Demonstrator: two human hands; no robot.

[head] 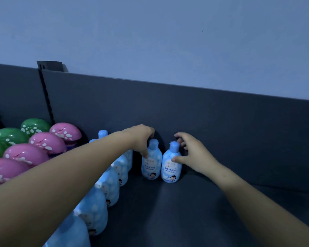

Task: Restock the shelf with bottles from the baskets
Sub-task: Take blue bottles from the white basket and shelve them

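Placing step — left hand (141,137) grips the left bottle (151,166), right hand (191,154) the right bottle (170,169), upright at the back edge of the shelf (185,214); next, likely release without toppling.

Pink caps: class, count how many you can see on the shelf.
4, in a diagonal row at the left: the rearmost pink cap, the second, the third, the nearest. The left arm may hide more.
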